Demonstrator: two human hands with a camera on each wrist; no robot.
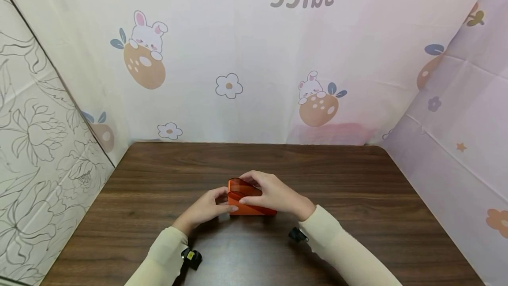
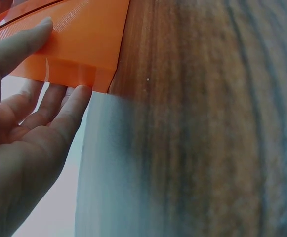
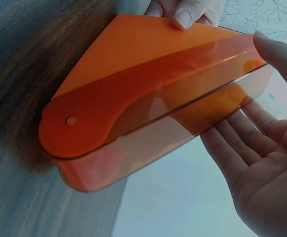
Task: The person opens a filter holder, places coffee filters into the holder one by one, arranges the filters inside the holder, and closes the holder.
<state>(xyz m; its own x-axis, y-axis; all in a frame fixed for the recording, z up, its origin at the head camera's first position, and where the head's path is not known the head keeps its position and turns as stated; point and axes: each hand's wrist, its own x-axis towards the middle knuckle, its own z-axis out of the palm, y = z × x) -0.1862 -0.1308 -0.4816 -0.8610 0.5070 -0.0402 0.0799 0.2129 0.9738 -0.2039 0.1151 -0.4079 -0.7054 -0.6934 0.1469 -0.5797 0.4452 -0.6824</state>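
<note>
An orange wedge-shaped plastic box (image 1: 258, 210) stands on the table, its tall end to the left and its narrow end to the right. A see-through orange lid (image 3: 148, 118) runs along its sloping top and turns on a round pin at the narrow end. My left hand (image 1: 204, 208) holds the tall end, thumb on the near side and fingertips against the end wall. Across the top, my right hand (image 1: 274, 193) grips the lid near the tall end, thumb on the near edge and fingers on the far side. Whether the box holds anything cannot be told.
Dark wood-grain table (image 1: 337, 175) surrounds the box. A patterned cloth (image 1: 254, 56) hangs behind the table's back edge, with more cloth at both sides. A small black camera (image 1: 192, 258) sits on the left wrist, another (image 1: 297, 235) on the right.
</note>
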